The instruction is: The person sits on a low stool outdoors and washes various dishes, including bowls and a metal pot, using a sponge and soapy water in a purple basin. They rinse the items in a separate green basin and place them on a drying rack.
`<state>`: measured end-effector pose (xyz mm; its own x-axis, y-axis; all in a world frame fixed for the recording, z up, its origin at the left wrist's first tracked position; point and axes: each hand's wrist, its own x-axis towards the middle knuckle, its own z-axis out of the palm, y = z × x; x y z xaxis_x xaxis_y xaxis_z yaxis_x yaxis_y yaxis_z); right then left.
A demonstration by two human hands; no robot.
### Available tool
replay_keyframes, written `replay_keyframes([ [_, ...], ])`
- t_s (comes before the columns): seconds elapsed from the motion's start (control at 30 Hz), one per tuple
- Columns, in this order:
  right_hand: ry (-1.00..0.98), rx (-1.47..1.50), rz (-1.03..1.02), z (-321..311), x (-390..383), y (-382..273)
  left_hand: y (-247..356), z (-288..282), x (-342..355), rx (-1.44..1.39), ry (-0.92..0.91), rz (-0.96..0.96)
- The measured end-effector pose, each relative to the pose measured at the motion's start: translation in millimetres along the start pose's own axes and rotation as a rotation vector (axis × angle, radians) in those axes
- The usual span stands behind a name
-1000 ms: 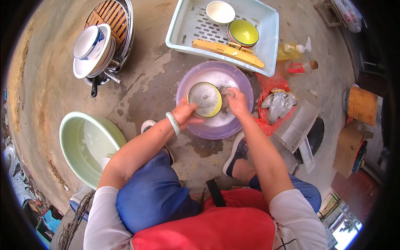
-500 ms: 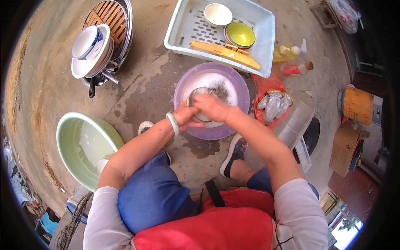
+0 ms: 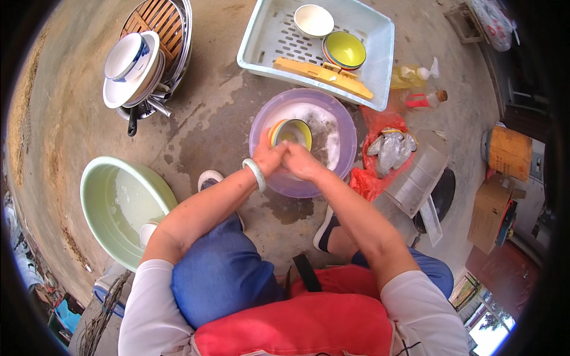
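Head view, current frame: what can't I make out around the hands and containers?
All in the head view:
Right hand: what its fingers hold, if anything, hidden by its back.
Yellow-rimmed bowl: near side, covered by the right hand and the left hand.
Purple basin: much of its bottom, under foam.
White vessel in the green tub: full shape, partly behind the left forearm.
Light-blue crate: part of far rim, cut by the picture's top.

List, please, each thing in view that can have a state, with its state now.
Held bowl: gripped, open side upward
Left hand: closed on the bowl
Right hand: at the bowl, fingers partly hidden
Purple basin: foam inside
Green tub: liquid inside
Blue crate: holding bowls
Yellow-green bowl: stacked, upright
White bowl: upright
Red bag: crumpled
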<state>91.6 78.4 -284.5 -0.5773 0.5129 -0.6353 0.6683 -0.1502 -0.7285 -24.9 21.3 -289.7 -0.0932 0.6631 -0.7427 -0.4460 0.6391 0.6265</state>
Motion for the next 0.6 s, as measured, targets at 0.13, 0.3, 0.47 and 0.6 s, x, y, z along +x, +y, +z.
replay_keyframes([
  [0.13,0.077,0.101,-0.155,6.5,-6.9,-2.1,-8.6,-4.6,6.5,0.028,0.003,0.191],
  [0.3,0.018,-0.552,-0.306,-5.2,-23.5,-5.0,-34.4,-19.0,21.3,0.132,0.043,0.261],
  [0.47,-0.151,-1.288,-0.594,-63.2,-15.2,1.7,7.8,7.5,-7.7,0.000,-0.042,-0.029],
  [0.6,-0.203,-1.546,-0.968,-92.2,14.0,-22.9,29.1,7.6,0.7,-0.153,-0.177,-0.196],
])
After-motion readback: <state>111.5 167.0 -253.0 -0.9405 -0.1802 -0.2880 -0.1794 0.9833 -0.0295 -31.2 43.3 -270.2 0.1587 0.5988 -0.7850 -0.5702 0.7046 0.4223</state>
